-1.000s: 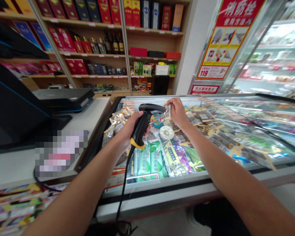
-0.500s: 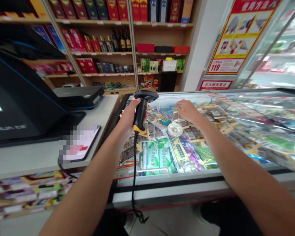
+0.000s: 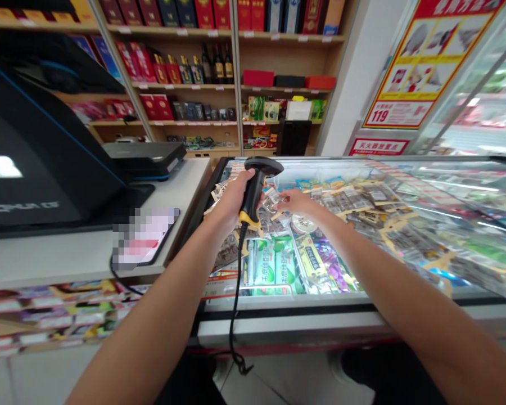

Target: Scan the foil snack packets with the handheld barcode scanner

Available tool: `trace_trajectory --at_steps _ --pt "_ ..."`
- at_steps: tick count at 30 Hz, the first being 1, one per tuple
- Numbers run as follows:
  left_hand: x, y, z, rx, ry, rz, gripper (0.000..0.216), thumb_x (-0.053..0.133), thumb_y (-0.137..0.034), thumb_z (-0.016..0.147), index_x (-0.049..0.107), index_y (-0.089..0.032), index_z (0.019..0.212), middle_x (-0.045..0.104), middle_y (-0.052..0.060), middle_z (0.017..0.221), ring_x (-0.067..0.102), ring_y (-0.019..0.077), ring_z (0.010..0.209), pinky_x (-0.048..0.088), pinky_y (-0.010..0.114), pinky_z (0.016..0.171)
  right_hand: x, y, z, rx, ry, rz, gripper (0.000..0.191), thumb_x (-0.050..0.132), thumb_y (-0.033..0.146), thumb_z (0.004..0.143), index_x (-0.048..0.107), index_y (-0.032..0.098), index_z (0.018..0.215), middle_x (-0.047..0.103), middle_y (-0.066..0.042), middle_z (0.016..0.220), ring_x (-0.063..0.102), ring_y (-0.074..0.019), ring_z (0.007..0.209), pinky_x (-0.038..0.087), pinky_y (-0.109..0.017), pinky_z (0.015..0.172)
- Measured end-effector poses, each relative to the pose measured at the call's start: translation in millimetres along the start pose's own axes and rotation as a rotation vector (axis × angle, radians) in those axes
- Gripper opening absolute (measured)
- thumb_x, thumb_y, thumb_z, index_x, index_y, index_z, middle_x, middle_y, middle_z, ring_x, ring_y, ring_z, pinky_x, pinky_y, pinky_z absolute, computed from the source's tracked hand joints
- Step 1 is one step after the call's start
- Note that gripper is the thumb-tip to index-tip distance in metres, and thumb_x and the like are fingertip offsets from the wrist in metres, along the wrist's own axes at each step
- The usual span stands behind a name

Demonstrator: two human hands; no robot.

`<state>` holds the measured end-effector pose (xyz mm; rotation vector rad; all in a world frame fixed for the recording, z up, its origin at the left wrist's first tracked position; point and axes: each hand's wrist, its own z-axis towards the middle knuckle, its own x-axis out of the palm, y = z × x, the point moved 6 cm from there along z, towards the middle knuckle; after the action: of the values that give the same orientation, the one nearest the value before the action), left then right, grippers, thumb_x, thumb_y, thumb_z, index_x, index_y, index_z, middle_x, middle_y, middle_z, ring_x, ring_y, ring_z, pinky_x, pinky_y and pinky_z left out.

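Note:
My left hand [image 3: 237,197] is wrapped around the grip of a black and yellow barcode scanner [image 3: 253,194], its head uppermost and its cord [image 3: 238,292] hanging down in front of the freezer. My right hand [image 3: 296,202] is closed on the edge of a small clear package [image 3: 272,200], just right of the scanner; its contents are too unclear to name. Both hands are over a glass-topped chest freezer. Below them lie green-and-white ice cream packs [image 3: 262,263], a yellow pack [image 3: 312,260], a round white-lidded tub [image 3: 302,223] and many brown-and-clear packets [image 3: 373,194].
On the left, a white counter [image 3: 84,261] bears a black checkout terminal [image 3: 46,169], a flat black device [image 3: 147,157] and a phone [image 3: 149,239]. Shelves of boxes and bottles [image 3: 219,67] stand behind. The freezer's front rim [image 3: 287,327] runs before me.
My right hand has moved left and closer to the scanner, and now shows a clear package in its fingers. The scanner stays in my left hand; the view has shifted slightly.

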<state>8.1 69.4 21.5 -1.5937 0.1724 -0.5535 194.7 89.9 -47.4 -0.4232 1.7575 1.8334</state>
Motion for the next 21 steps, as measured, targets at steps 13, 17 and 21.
trace_trajectory --at_steps 13,17,21 --pt "9.3 11.5 0.1 -0.016 0.069 0.138 0.039 0.051 -0.049 0.09 0.059 -0.017 0.069 0.062 0.005 0.055 0.054 0.0115 0.042 0.04 0.021 0.042 -29.4 2.0 -17.9 0.224 -0.154 0.863 0.018 0.057 0.004 0.083 0.056 0.022 0.079 0.064 0.001 0.07 0.068 -0.0159 0.077 0.065 -0.043 0.082" --pt "16.4 14.3 -3.9 -0.019 0.115 0.172 0.042 0.051 -0.053 0.088 0.06 -0.017 0.068 0.062 0.005 0.056 0.053 0.0112 0.042 0.04 0.021 0.042 -35.7 1.5 -18.5 0.236 -0.212 0.908 0.018 0.055 0.003 0.084 0.058 0.02 0.077 0.066 0.001 0.071 0.068 -0.0149 0.075 0.064 -0.041 0.083" --pt "23.8 15.1 -8.6 -0.005 0.168 0.218 0.046 0.05 -0.055 0.087 0.061 -0.016 0.066 0.062 0.006 0.054 0.053 0.0116 0.042 0.04 0.022 0.042 -40.6 0.4 -17.7 0.207 -0.263 0.921 0.018 0.053 0.006 0.086 0.058 0.019 0.076 0.065 0.001 0.069 0.066 -0.0143 0.071 0.064 -0.04 0.08"
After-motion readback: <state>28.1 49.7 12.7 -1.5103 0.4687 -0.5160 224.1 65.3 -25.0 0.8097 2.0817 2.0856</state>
